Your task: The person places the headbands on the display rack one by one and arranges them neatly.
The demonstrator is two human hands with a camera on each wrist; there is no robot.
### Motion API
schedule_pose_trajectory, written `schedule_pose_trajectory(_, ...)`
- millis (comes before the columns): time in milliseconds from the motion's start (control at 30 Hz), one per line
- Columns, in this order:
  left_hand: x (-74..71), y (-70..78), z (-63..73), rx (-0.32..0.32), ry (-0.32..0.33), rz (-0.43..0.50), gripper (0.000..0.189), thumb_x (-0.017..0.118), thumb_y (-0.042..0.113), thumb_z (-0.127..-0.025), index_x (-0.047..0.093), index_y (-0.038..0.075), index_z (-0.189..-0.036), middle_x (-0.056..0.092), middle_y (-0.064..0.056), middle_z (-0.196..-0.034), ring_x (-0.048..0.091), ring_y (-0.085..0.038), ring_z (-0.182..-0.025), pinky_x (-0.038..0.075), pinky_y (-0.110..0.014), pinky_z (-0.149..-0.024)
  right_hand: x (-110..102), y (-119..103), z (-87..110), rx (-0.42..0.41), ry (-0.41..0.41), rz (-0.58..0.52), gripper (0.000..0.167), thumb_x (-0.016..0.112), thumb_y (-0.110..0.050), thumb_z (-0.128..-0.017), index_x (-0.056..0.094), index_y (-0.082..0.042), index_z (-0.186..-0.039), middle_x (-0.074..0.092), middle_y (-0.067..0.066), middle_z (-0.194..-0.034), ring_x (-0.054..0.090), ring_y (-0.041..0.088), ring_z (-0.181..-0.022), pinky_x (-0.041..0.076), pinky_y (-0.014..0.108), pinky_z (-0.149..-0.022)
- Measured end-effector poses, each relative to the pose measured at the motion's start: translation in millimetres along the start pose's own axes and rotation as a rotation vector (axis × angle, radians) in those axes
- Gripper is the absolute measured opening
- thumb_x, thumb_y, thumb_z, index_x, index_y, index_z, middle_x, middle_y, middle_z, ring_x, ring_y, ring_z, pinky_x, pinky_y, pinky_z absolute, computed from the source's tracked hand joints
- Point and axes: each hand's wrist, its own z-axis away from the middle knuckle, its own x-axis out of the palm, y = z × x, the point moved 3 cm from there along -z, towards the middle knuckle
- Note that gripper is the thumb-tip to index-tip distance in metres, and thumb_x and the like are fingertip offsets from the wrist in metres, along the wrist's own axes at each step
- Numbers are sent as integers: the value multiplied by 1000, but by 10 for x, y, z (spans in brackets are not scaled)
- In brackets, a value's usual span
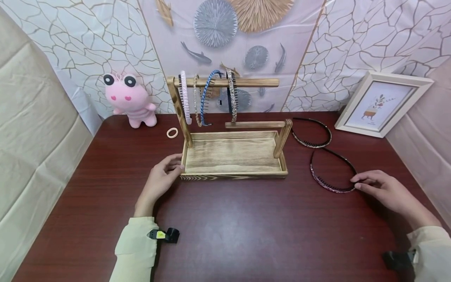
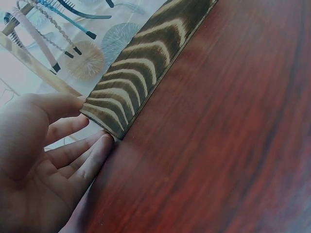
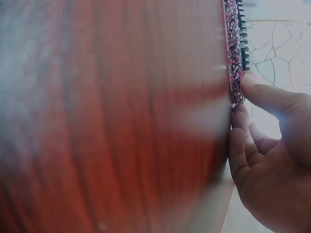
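My right hand [image 1: 385,190] pinches a headband [image 1: 329,188] with pink glitter and black teeth, thumb and fingers meeting at its end. In the right wrist view this headband [image 3: 234,51] runs upward from the fingertips, close to the table. At the other side, my left hand [image 1: 162,176] touches the left end of a wooden rack's tray [image 1: 234,176] near its front corner, fingers fairly straight. On the rack's upper bar [image 1: 258,82] hang a pale pink headband [image 1: 184,98], a beaded one [image 1: 196,100], a blue one [image 1: 206,96] and a glittery silver one [image 1: 231,96].
Another dark headband [image 1: 313,145] lies behind the held one. A small ring [image 1: 172,133] lies left of the rack. A pink plush toy [image 1: 130,98] sits at the back left, and a picture frame [image 1: 384,103] leans at the back right. The lower bar [image 1: 255,125] carries nothing.
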Motion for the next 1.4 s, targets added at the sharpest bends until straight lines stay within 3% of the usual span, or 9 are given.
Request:
schedule_pose_trajectory(267, 11, 36, 18, -1, 2, 0, 41, 63, 19, -98, 58, 9, -137, 68, -17, -117, 65, -26, -104, 49, -36, -90, 4, -18, 3, -25, 22, 52, 15, 72, 8, -84, 73, -6, -89, 58, -17, -93, 48, -10, -85, 37, 4, -73)
schedule_pose_trajectory(400, 9, -3, 7, 8, 4, 3, 41, 64, 21, -97, 58, 11, -137, 69, -15, -117, 65, -24, -104, 49, -34, -90, 24, -78, -52, -150, 40, 64, 22, 73, 15, -78, 74, -6, -84, 60, -14, -85, 47, -6, -82, 36, 9, -71)
schedule_pose_trajectory(533, 2, -5, 2, 9, 8, 4, 41, 64, 21, -97, 58, 11, -136, 69, -15, -117, 65, -25, -104, 49, -33, -89, 57, -150, -94, -248, 89, 83, 22, 76, 15, -74, 73, -6, -80, 55, -11, -90, 41, -4, -90, 29, 12, -78)
schedule_pose_trajectory(633, -2, -7, -3, 4, 11, 6, 40, 65, 21, -97, 59, 12, -135, 69, -14, -116, 65, -24, -103, 50, -32, -88, 73, -187, -92, -235, 127, 83, 17, 77, 11, -76, 73, -5, -80, 48, -14, -105, 34, -7, -105, 23, 9, -86)
schedule_pose_trajectory(800, 3, -9, 0, 6, 4, 12, 41, 64, 21, -97, 58, 12, -137, 69, -15, -117, 65, -26, -104, 49, -37, -89, 80, -258, -104, -240, 129, 61, 21, 75, 15, -75, 73, -5, -80, 49, -22, -117, 40, -10, -112, 25, 3, -91)
schedule_pose_trajectory(967, 10, 19, 11, -3, 0, 13, 43, 63, 19, -98, 56, 8, -139, 67, -18, -119, 64, -29, -106, 48, -41, -92, 86, -292, -101, -183, 52, 49, 21, 72, 12, -82, 71, -8, -86, 61, -17, -105, 52, -14, -96, 36, 5, -81)
schedule_pose_trajectory(1133, -2, 221, 69, -14, -5, 16, 41, 61, 11, -98, 55, 0, -138, 66, -25, -119, 63, -35, -107, 47, -46, -92, 92, -290, -82, -73, -28, -5, 17, 67, 11, -87, 68, -4, -96, 65, -7, -83, 60, -3, -68, 47, 12, -58)
schedule_pose_trajectory(1267, -28, 388, 128, -16, -11, 6, 40, 60, 8, -98, 55, -3, -136, 65, -27, -119, 63, -37, -107, 47, -46, -93, 87, -309, -69, -57, -49, -20, 21, 69, 9, -86, 67, -1, -104, 67, -3, -78, 62, 1, -64, 47, 14, -57)
schedule_pose_trajectory(1400, -31, 426, 145, -17, -12, 9, 40, 60, 8, -98, 55, -3, -135, 65, -27, -118, 62, -36, -107, 47, -46, -93, 83, -364, -67, -88, -25, 2, 21, 67, 13, -85, 67, 2, -103, 67, -3, -80, 63, -1, -64, 48, 13, -57)
